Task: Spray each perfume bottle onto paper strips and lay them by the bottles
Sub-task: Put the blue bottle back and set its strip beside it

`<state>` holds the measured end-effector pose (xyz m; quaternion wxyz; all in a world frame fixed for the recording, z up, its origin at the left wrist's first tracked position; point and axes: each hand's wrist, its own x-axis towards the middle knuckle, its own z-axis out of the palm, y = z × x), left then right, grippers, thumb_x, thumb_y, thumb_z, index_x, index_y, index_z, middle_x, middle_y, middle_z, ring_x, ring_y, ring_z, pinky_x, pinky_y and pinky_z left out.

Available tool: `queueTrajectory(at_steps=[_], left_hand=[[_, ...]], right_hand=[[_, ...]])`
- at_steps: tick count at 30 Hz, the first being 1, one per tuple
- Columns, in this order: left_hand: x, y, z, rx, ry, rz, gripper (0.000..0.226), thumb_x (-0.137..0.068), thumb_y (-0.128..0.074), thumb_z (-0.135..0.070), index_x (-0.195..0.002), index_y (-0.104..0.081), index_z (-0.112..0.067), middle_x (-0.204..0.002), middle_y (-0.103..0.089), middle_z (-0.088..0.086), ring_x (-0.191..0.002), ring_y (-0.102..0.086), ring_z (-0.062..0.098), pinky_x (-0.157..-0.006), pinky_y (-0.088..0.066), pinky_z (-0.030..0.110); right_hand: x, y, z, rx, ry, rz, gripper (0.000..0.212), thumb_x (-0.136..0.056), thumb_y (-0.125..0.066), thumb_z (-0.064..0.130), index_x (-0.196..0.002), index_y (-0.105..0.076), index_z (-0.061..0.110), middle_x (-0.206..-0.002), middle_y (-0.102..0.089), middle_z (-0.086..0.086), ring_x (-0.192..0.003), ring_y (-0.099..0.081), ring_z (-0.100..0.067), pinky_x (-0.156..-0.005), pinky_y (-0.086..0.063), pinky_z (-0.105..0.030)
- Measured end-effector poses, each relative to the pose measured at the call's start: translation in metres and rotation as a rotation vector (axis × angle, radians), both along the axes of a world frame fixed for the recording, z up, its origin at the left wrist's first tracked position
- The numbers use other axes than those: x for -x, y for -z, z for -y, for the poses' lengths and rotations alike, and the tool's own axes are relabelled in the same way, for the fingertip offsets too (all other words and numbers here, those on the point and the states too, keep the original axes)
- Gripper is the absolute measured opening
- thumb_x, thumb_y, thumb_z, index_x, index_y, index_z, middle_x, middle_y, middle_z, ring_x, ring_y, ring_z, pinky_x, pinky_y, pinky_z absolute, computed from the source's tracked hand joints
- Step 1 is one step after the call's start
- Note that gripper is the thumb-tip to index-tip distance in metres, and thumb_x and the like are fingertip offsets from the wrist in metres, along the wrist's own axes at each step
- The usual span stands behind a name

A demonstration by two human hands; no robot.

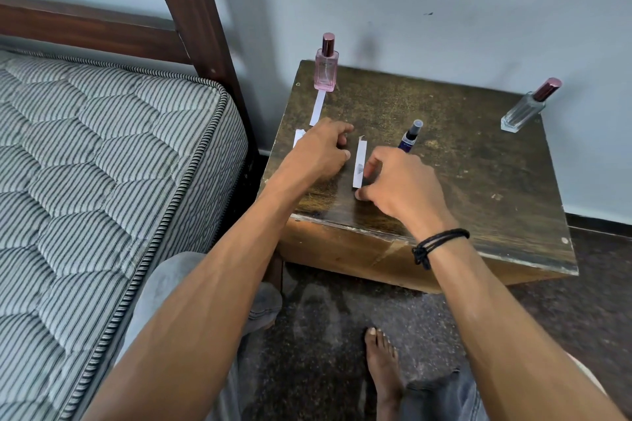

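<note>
Three perfume bottles stand on a dark wooden side table [478, 181]: a pink bottle [326, 67] at the back left, a clear bottle with a maroon cap [526, 106] at the back right, and a small blue spray bottle [410, 135] in the middle. One paper strip [318, 108] lies in front of the pink bottle. My left hand [321, 150] rests curled on the table, covering most of a second strip [298, 137]. My right hand [400, 181] has its fingertips and thumb on the edge and lower end of a third strip [359, 164], which shows a wet mark.
A striped mattress [102, 181] on a dark wooden bed frame [191, 10] stands close to the left of the table. A pale wall runs behind. My bare foot [381, 362] and knees are on the speckled floor below the table's front edge.
</note>
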<state>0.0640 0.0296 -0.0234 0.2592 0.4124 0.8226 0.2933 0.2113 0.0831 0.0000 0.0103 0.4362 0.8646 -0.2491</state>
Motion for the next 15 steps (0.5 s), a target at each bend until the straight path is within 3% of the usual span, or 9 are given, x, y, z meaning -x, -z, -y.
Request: queueTrajectory(at_steps=[2,6,15], left_hand=[[0.0007,-0.0008,0.0003,-0.006,-0.005,0.001,0.050,-0.091,-0.063,-0.005,-0.139,-0.057,-0.017,-0.119,-0.057,0.003,-0.105,-0.061,0.023,-0.100,-0.049,0.036],[0.0012,-0.0023,0.0017,-0.020,-0.028,0.006,0.048,-0.091,-0.062,-0.004,-0.137,-0.058,-0.017,-0.117,-0.059,0.005,-0.104,-0.062,0.022,-0.098,-0.050,0.033],[-0.0007,-0.0074,0.0050,0.003,-0.111,0.030,0.042,-0.090,-0.066,-0.010,-0.130,-0.064,-0.024,-0.104,-0.066,-0.008,-0.109,-0.062,0.017,-0.102,-0.048,0.033]], right_hand=[[-0.0004,-0.0001,0.0020,-0.078,-0.076,-0.005,0.024,-0.084,-0.079,0.024,-0.096,-0.061,0.032,-0.087,-0.069,0.002,-0.086,-0.066,-0.030,-0.069,-0.048,-0.035],[-0.0007,-0.0014,0.0023,-0.099,-0.144,-0.002,0.021,-0.089,-0.075,0.024,-0.106,-0.068,0.034,-0.093,-0.072,0.002,-0.089,-0.069,-0.031,-0.078,-0.058,-0.040],[-0.0011,0.0003,0.0030,-0.149,-0.162,-0.042,0.012,-0.095,-0.065,0.025,-0.097,-0.075,0.033,-0.092,-0.076,-0.001,-0.085,-0.070,-0.036,-0.075,-0.059,-0.042]])
